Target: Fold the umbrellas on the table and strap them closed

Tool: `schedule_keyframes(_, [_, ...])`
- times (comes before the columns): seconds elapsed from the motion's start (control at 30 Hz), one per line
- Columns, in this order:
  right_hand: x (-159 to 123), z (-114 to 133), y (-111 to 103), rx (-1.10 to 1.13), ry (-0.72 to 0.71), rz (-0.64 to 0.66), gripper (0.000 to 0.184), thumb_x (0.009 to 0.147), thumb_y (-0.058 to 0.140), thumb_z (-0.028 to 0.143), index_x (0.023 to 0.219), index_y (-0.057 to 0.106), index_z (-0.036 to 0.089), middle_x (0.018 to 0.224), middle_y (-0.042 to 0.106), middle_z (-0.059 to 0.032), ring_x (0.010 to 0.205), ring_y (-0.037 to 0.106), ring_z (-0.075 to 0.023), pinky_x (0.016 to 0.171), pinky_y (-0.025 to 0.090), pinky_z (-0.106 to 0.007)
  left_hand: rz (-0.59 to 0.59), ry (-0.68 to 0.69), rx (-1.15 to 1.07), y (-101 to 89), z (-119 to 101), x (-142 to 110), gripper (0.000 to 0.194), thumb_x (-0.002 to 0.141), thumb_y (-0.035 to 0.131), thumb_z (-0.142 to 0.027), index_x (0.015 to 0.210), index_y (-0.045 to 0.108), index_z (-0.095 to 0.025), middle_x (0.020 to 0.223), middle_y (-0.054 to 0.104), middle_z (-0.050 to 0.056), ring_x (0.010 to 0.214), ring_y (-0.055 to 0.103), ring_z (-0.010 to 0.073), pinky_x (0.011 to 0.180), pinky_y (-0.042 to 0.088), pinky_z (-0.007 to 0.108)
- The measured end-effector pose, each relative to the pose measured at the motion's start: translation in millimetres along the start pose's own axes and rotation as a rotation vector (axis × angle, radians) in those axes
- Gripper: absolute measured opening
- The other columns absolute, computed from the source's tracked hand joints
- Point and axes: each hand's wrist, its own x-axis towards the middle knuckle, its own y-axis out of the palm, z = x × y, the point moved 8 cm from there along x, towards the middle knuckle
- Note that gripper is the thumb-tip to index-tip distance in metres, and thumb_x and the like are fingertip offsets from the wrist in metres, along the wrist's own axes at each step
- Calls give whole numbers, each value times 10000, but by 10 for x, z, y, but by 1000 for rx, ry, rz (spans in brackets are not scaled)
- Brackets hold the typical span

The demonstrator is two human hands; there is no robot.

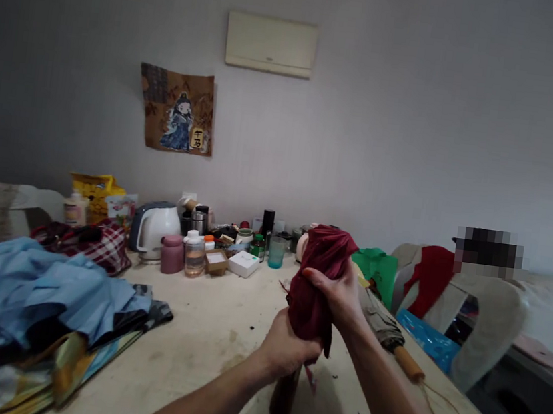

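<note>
Maroon umbrella, cloth bunched, held roughly upright over table, dark handle downward. Left hand closed round lower folds; right hand curled round upper cloth. Grey-beige umbrella lying rightward. Farther back, white kettle; blue clothing heaped left.
</note>
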Motion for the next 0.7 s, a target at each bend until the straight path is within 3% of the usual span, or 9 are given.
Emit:
schedule_keyframes(0.1, [-54, 61, 1, -194, -43, -126, 663, 531, 832, 365, 1084, 512, 188, 1061, 655, -94, 946, 634, -244, 918, 520, -429, -225, 114, 228, -65, -110, -45, 180, 567, 603, -137, 746, 587, -152, 681, 613, 21, 603, 530, 147, 586, 438, 273])
schedule_keyframes(0.17, [-73, 69, -9, -218, -42, -133, 630, 543, 819, 340, 1073, 515, 183, 1043, 654, -87, 931, 631, -238, 917, 517, -421, -293, 180, 329, -105, -193, -97, 241, 599, 626, -150, 839, 613, -154, 813, 656, 46, 717, 575, 174, 675, 460, 287])
schedule_keyframes(0.23, [-71, 26, -32, -129, -9, -73, 543, 565, 806, 331, 1014, 537, 186, 961, 664, -63, 860, 631, -223, 832, 542, -387, -197, 154, 285, -105, -183, -103, 283, 594, 682, -182, 865, 605, -156, 810, 641, 37, 723, 564, 169, 669, 455, 280])
schedule_keyframes(0.37, [-78, -66, -72, 149, 57, 110, 433, 556, 811, 341, 881, 565, 194, 793, 655, -18, 693, 606, -189, 660, 538, -338, 242, 48, -139, 36, -135, -99, 524, 510, 828, -299, 947, 598, -122, 798, 628, 49, 721, 583, 183, 658, 489, 304])
schedule_keyframes(0.43, [-104, -44, -45, 194, 37, 190, 446, 538, 820, 338, 879, 572, 194, 793, 657, -20, 691, 609, -192, 658, 534, -340, 299, 60, -215, 43, -154, -93, 570, 483, 855, -307, 954, 603, -109, 834, 643, 71, 766, 614, 207, 704, 514, 335])
schedule_keyframes(0.53, [-141, -15, 29, 96, 21, 185, 508, 538, 825, 341, 942, 550, 201, 890, 677, -45, 775, 636, -217, 716, 550, -363, 187, 65, -145, 24, -115, -54, 404, 515, 815, -263, 820, 603, -104, 735, 640, 53, 656, 609, 169, 627, 513, 297])
schedule_keyframes(0.63, [-140, 7, 65, -116, 10, 20, 591, 521, 817, 328, 1010, 510, 203, 1024, 675, -79, 896, 649, -242, 833, 545, -397, 9, 2, -42, -1, -35, -30, 237, 547, 730, -225, 682, 571, -112, 527, 573, 15, 437, 523, 126, 440, 430, 248])
schedule_keyframes(0.7, [-123, 27, 100, -200, -12, -43, 615, 510, 803, 312, 1034, 504, 196, 1055, 671, -88, 928, 648, -244, 882, 531, -400, -60, 1, 22, -34, -50, -35, 203, 571, 694, -215, 703, 574, -118, 493, 555, 2, 407, 509, 124, 412, 411, 239])
